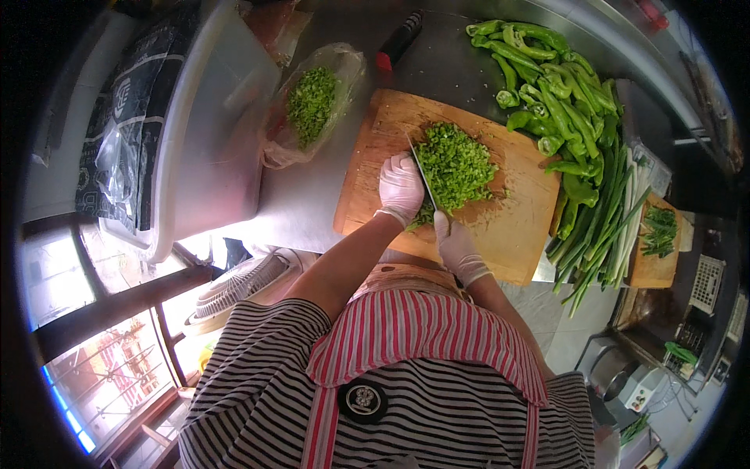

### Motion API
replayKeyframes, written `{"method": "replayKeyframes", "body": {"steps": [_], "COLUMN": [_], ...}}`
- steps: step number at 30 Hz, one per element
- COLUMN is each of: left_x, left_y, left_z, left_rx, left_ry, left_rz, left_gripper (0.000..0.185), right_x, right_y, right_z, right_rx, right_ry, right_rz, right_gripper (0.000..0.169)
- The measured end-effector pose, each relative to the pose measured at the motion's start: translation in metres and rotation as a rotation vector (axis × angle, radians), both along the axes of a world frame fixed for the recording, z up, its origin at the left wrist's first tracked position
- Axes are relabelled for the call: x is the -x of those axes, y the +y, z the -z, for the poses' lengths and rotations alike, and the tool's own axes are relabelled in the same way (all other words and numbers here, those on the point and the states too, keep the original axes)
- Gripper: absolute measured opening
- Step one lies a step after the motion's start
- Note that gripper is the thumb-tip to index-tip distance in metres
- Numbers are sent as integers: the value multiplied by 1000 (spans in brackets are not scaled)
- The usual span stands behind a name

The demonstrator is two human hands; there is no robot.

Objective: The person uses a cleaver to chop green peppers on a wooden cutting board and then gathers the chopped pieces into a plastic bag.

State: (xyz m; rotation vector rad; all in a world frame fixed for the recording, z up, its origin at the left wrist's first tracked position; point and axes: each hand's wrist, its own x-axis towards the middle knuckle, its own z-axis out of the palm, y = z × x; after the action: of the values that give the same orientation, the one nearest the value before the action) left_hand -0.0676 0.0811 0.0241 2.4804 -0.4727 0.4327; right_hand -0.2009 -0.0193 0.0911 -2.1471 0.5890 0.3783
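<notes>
A large kitchen knife [424, 176] stands on edge on the wooden cutting board [375, 140], with my gloved right hand [457, 243] closed around its handle. To the left of the blade, my gloved left hand [402, 182] has its fingers curled close against the steel. Whether anything lies under those fingers is hidden. A heap of finely chopped green peppers [460, 167] lies along the blade's right side, and a few bits show below my left hand. Both hands wear thin, translucent gloves.
Whole green peppers [562, 105] and scallions [609, 223] are piled right of the board. To its left sit a plastic bag with chopped greens [312, 105] and a large plastic bin [234, 129]. A black-and-red handled tool [399, 44] lies behind. A second board [644, 272] holds cut greens.
</notes>
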Motion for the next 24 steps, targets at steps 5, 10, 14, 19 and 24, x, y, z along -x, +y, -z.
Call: {"method": "replayKeyframes", "body": {"steps": [5,10,14,19,24], "left_x": [-3,-2,0,-2,0], "left_y": [7,18,18,21,21], "left_z": [-2,-5,3,3,0], "left_rx": [-106,-103,-120,-81,-130], "left_ry": [9,-84,-70,-116,-112], "left_rz": [18,-50,-41,-9,-7], "left_gripper": [17,19,17,17,21], "right_x": [-2,-3,-2,17,26], "right_y": [-3,-7,-14,-11,-2], "right_z": [19,19,11,-23,-38], "right_rx": [107,-199,-208,-158,-138], "right_ry": [-155,168,164,-17,3], "right_rz": [-21,124,124,34,-6], "right_gripper": [59,66,67,56,50]}}
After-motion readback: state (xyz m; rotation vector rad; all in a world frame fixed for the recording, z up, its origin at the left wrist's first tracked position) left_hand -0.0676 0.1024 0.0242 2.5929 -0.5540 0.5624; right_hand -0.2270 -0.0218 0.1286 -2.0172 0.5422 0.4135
